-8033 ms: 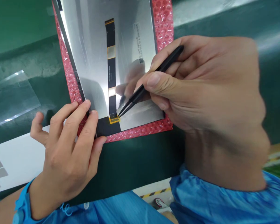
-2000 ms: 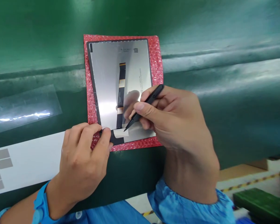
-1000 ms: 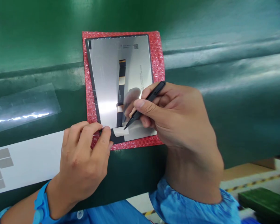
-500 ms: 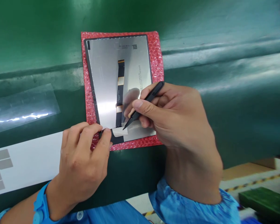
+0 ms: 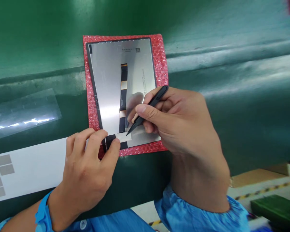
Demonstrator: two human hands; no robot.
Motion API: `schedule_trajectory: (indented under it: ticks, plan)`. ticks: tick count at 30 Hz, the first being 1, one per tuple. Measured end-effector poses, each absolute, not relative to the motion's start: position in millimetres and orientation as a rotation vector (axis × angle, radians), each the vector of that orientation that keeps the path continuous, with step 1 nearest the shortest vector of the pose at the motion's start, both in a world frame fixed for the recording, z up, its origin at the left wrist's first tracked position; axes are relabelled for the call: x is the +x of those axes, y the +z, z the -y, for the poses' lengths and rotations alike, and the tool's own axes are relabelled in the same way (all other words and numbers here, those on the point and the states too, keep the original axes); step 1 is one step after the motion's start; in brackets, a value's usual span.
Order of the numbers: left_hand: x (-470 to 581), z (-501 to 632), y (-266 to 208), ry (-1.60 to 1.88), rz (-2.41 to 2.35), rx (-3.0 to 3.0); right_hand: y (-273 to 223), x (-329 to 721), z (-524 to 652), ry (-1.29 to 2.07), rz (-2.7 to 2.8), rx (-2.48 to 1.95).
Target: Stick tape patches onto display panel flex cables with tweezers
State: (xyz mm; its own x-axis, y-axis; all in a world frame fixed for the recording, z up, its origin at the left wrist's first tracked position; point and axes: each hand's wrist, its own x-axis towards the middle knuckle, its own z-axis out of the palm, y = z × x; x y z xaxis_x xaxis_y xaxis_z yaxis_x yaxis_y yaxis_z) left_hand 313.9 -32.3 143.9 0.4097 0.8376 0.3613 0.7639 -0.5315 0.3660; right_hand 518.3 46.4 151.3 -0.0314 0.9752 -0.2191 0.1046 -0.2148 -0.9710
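Observation:
A display panel [image 5: 108,87] lies with its silvery back upward on a red bubble-wrap sheet [image 5: 161,64]. A dark flex cable [image 5: 123,96] runs down its middle. At the lower edge, a small whitish sticker [image 5: 123,137] lies across a black strip. My right hand [image 5: 164,119] is closed around black tweezers [image 5: 157,96], whose tip touches or hovers just over the sticker. My left hand [image 5: 91,158] rests at the panel's lower left corner, thumb and index finger apart. Its thumb tip touches the sticker's left end.
A clear plastic film [image 5: 24,109] lies on the green bench [image 5: 244,112] at left. Nearer me is a white sheet [image 5: 38,164] with grey squares. Past the bench's edge, at lower right, are a cardboard piece [image 5: 261,176] and a green object [image 5: 275,207].
My left thumb has moved right, away from the index finger, onto the sticker's end. The sticker, its edge raised before, now looks flatter. My right hand with the tweezers has barely moved.

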Motion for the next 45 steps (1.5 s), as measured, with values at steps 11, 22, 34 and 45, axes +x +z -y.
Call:
schedule_trajectory:
  ticks: [11,22,34,45]
  plan:
    - [315.4,35.0,144.1,0.654,-1.452,2.559,152.7,517.0,-47.2,1.352,1.185,-1.42]
    - [321.1,34.8,143.7,0.607,-1.541,2.607,151.5,515.4,-47.3,1.307,1.187,-1.486]
    - [329.1,33.1,148.1,0.275,-1.55,2.644,141.6,517.7,-57.5,1.24,1.042,-1.52]
    - [322.7,44.9,161.0,0.135,-1.717,2.611,140.5,513.4,-66.0,1.177,1.035,-1.594]
